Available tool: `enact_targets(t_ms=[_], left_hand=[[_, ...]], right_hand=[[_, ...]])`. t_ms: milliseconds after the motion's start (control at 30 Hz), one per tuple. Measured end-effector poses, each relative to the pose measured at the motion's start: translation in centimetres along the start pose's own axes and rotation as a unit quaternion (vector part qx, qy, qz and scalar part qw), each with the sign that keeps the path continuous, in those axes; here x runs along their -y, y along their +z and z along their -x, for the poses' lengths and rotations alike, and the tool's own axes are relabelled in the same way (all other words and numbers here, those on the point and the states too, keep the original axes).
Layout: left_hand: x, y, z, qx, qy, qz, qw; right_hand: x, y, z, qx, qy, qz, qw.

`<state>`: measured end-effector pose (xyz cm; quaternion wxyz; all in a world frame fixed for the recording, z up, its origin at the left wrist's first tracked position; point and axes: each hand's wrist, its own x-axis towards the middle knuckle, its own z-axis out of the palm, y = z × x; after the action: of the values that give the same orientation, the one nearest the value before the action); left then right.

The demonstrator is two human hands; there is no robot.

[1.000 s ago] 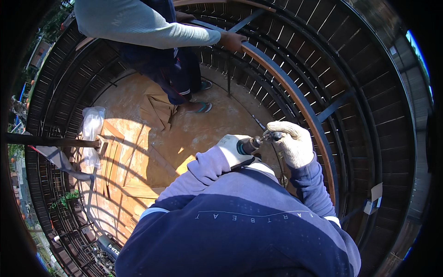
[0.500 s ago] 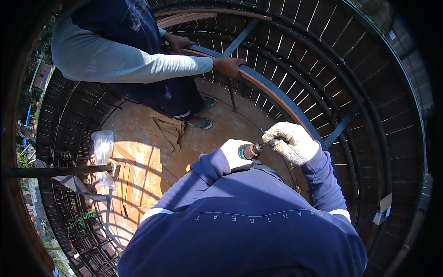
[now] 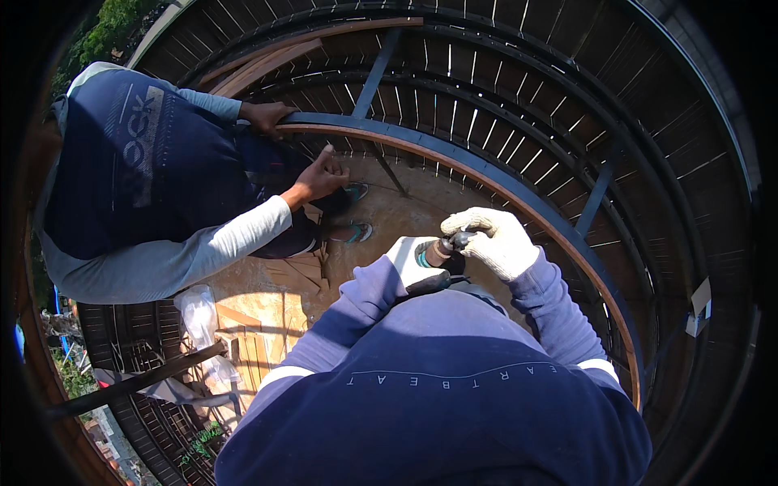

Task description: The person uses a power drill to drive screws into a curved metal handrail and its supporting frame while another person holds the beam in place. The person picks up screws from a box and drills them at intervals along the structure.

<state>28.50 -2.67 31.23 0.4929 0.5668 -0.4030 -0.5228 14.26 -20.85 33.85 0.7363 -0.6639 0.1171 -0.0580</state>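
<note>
In front of my body, my left hand [image 3: 412, 261], in a white knit glove, is closed round a power drill [image 3: 438, 253] with a teal collar and a brownish chuck. The drill's nose points to the right. My gloved right hand [image 3: 501, 245] pinches a small dark metal piece [image 3: 463, 240] at the tip of the chuck. Its exact kind is too small to tell. Most of the drill body is hidden by my left glove and sleeve.
A curved blue metal rail [image 3: 486, 168] with a brown strip arcs beyond my hands, braced to dark slatted walls. At the left, a co-worker [image 3: 146, 170] touches the rail. Wood pieces [image 3: 296, 271] and a clear plastic bag [image 3: 197, 320] lie below; a dark bar [image 3: 138, 381] crosses lower left.
The view has turned, so the co-worker appears lower and farther left. One of the co-worker's hands has come off the rail. My right hand has moved closer to the chuck.
</note>
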Motion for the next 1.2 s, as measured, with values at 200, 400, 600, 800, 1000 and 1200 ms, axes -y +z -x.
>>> enact_targets(t_ms=[200, 400, 600, 800, 1000, 1200], left_hand=[[6.7, -4.7, -0.7, 0.018, 0.003, -0.112, 0.994], [7.3, -9.7, 0.1, 0.013, -0.04, 0.24, 0.97], [10.3, -13.0, -1.0, -0.046, -0.182, 0.414, 0.891], [9.2, -13.3, -0.5, -0.03, -0.225, 0.434, 0.872], [10.0, -13.8, 0.2, -0.047, -0.216, 0.403, 0.888], [12.6, -16.9, -1.8, -0.063, -0.201, 0.351, 0.912]], right_hand=[[-0.4, 4.0, -1.8, -0.08, 0.041, -0.112, 0.99], [-7.1, 11.8, 1.6, -0.207, -0.003, 0.259, 0.943], [-8.3, 19.4, 2.0, -0.207, 0.006, 0.479, 0.853], [-10.4, 23.0, -1.4, -0.34, -0.058, 0.431, 0.834], [-13.6, 25.7, -1.7, -0.428, -0.109, 0.412, 0.797], [-10.2, 25.7, -4.8, -0.364, 0.032, 0.383, 0.848]])
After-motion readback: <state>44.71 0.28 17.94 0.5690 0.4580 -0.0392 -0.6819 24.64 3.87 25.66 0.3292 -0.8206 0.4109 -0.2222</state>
